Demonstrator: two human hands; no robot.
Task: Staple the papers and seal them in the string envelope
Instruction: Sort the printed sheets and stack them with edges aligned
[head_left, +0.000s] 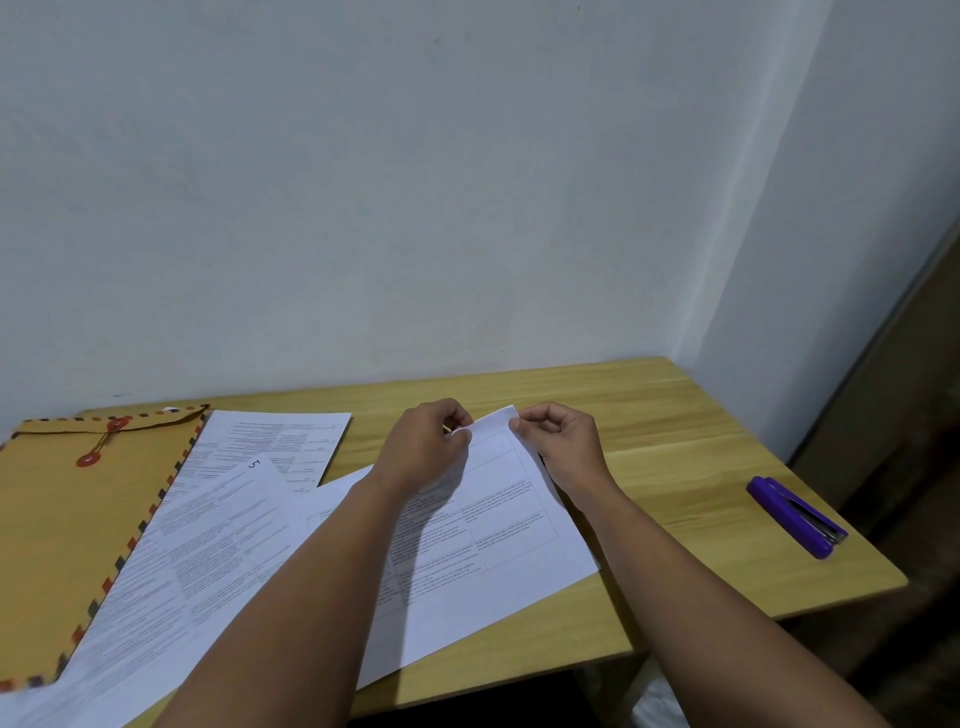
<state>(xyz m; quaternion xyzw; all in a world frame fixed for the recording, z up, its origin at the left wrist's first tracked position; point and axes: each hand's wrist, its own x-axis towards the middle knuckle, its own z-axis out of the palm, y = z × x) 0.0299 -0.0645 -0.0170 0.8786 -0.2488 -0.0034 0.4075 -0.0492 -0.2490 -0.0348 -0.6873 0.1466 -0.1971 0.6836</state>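
A white printed sheet with a table on it (498, 525) lies slanted on the wooden desk (675, 415). My left hand (423, 447) and my right hand (558, 441) both pinch its raised far edge, a little apart from each other. More printed papers (218, 519) lie overlapping to the left, one marked "5". A brown string envelope (67, 519) with striped borders and two red buttons lies at the far left, partly under those papers. A purple stapler (797, 517) rests near the desk's right edge, out of reach of both hands.
A pale wall stands right behind the desk. The desk's right and front edges drop off to a dark floor. Bare wood shows between the held sheet and the stapler.
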